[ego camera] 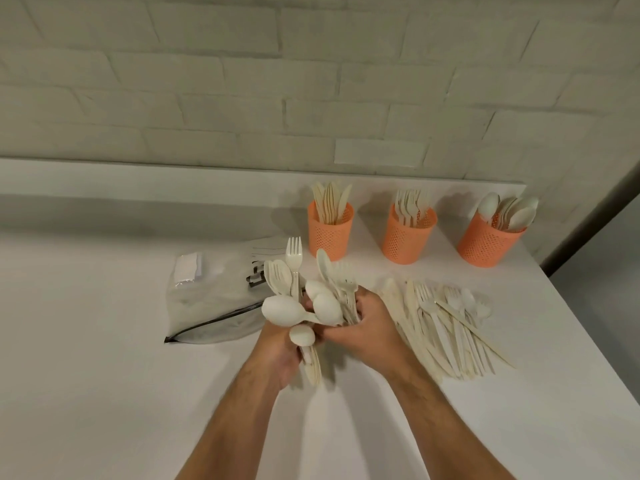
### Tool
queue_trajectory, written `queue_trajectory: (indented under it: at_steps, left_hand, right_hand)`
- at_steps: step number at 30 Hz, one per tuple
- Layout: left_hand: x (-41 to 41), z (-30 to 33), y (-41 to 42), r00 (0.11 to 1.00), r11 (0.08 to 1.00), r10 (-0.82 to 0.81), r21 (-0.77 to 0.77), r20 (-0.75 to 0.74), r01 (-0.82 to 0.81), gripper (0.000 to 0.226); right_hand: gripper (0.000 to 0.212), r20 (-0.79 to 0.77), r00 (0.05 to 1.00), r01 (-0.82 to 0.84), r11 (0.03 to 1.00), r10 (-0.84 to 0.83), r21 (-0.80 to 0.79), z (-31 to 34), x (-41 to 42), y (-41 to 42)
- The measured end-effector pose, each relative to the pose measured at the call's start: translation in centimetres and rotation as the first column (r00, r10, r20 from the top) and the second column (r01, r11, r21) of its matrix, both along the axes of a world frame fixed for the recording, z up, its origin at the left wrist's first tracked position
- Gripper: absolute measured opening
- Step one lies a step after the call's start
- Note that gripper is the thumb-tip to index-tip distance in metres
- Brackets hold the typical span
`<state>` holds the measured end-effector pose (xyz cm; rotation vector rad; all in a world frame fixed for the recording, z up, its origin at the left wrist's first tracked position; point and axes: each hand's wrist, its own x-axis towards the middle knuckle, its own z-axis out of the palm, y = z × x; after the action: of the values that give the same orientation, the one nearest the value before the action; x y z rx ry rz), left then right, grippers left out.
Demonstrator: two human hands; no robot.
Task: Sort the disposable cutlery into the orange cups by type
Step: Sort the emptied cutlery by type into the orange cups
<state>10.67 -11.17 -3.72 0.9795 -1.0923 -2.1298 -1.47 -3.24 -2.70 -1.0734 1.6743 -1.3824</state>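
Both hands hold one mixed bundle of cream disposable cutlery (313,303) above the white table. My left hand (282,344) grips it from the left and below, spoons and forks fanning up from it. My right hand (363,327) grips the bundle from the right. A loose pile of knives, forks and spoons (446,327) lies on the table just right of my hands. At the back stand three orange cups: the left cup (330,233) holds knives, the middle cup (408,237) holds forks, the right cup (490,242) holds spoons.
A clear zip bag (214,299) with a dark zipper edge lies flat on the table (104,341) left of my hands. A white brick wall runs behind the table. The table's right edge (588,341) slants down to the right past the pile.
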Motion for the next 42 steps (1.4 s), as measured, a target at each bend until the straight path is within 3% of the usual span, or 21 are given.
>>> queue_trajectory:
  at_steps: [7,12,15,20,26,30,34,42]
  left_hand:
    - [0.1,0.2,-0.2,0.999,0.997,-0.022,0.072,-0.045,0.025,0.016]
    - [-0.3,1.0,-0.2,0.993,0.998,-0.043,0.055,0.106,0.038,0.020]
    - [-0.2,0.3,-0.4,0.973,0.986,0.116,-0.138,0.200,-0.089,0.018]
    - [-1.0,-0.1,-0.2,0.958,0.915,0.237,-0.368,0.160,-0.164,0.013]
    - [-1.2,-0.8,-0.4,0.982,0.939,0.174,-0.312,0.066,-0.146,0.009]
    - [-1.2,-1.1,-0.2,0.985,0.863,0.145,-0.499,0.090,-0.082,0.010]
    - [-1.3,-1.6,0.0,0.973,0.787,0.203,-0.610,0.114,-0.093,0.015]
    - [-1.9,-2.5,0.3,0.946,0.779,0.313,-0.592,0.083,-0.206,0.008]
  right_hand:
    - [0.040,-0.139,0.988,-0.063,0.998,0.060,-0.019,-0.5,0.2,-0.2]
    - [0.024,0.027,0.998,0.055,0.992,-0.053,-0.109,0.3,-0.5,0.1]
    - [0.024,0.151,0.980,0.150,0.982,-0.132,-0.113,0.1,-1.6,0.3]
    - [0.019,0.256,0.938,0.255,0.965,-0.232,-0.062,-1.1,-1.7,-0.3]
    - [0.029,0.249,0.939,0.254,0.967,-0.238,-0.033,-2.0,-1.5,-0.8]
    - [0.020,0.255,0.940,0.253,0.964,-0.225,-0.080,-1.7,-1.5,-0.9]
    - [0.027,0.256,0.930,0.281,0.959,-0.262,-0.039,-2.0,-1.4,-1.1]
    - [0.025,0.202,0.938,0.292,0.956,-0.281,-0.024,-2.6,-1.3,-1.6]
